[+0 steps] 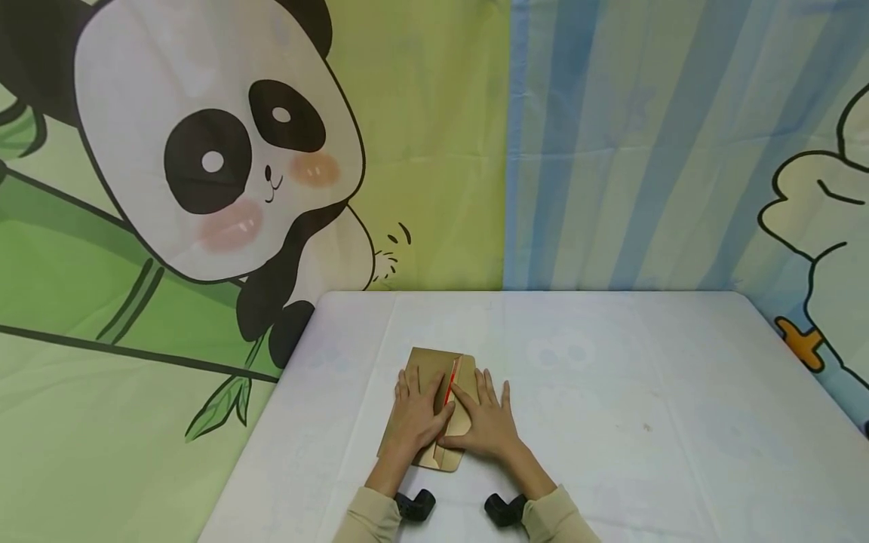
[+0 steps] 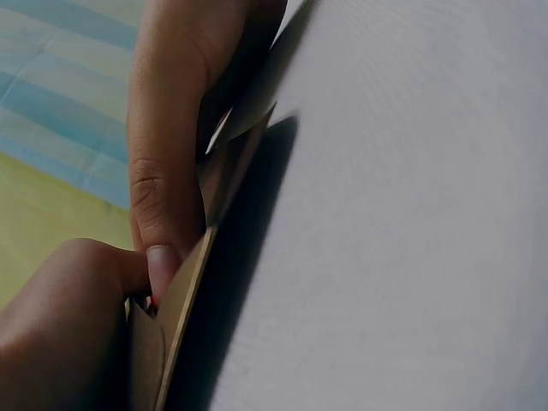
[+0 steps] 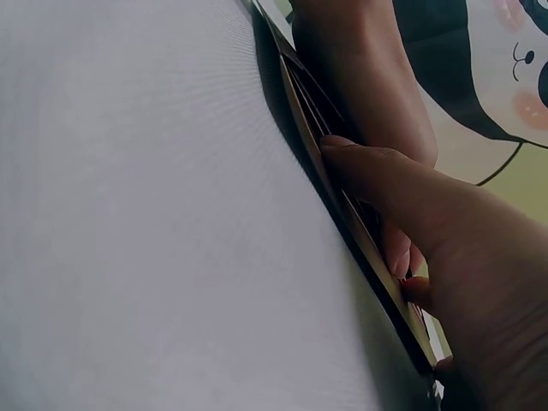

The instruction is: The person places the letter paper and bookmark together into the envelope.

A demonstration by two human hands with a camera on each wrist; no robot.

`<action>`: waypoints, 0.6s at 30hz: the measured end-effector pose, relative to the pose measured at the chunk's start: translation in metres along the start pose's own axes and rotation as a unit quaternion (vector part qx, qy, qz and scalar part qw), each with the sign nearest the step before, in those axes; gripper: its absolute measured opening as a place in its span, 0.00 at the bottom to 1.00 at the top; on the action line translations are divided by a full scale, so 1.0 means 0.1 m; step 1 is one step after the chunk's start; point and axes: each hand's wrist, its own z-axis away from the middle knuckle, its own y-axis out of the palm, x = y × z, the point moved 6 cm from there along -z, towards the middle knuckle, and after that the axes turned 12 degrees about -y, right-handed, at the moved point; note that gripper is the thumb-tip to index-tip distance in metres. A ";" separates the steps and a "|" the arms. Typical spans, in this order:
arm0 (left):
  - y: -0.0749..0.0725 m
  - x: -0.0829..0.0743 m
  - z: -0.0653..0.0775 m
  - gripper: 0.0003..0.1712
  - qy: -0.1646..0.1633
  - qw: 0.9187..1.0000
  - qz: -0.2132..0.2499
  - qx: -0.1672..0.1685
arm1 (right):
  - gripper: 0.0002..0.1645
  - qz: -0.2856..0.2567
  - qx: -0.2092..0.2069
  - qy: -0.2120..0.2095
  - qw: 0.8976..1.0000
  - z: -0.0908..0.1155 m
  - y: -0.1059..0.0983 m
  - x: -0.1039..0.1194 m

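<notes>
A brown kraft-paper envelope [image 1: 431, 362] lies slightly slanted on the white table. Along its right side runs a folded flap [image 1: 467, 371], with a thin red strip [image 1: 451, 381] beside the fold. My left hand [image 1: 416, 416] rests on the envelope's body, fingers spread and pointing away, thumb near the fold. The right hand [image 1: 490, 428] lies over the flap with its fingers extended; its index finger and thumb touch the paper near the fold. In the right wrist view the right thumb [image 3: 368, 163] presses at the envelope's edge [image 3: 308, 128], which stands slightly off the table. Part of the fold is hidden under the hands.
The white table [image 1: 611, 407] extends widely to the right. Black wrist-worn devices [image 1: 505, 510] sit by both cuffs. Behind the table hangs a printed cloth [image 1: 434, 151] with a panda and blue stripes.
</notes>
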 end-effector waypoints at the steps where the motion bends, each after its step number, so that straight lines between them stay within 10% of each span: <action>1: 0.00 0.00 0.00 0.37 0.000 1.000 0.001 0.000 | 0.61 0.001 0.000 0.000 1.000 0.00 0.00 0.00; 18: -0.01 0.00 0.01 0.37 0.005 1.000 -0.002 -0.011 | 0.59 -0.016 -0.006 0.002 1.000 0.00 -0.05 0.03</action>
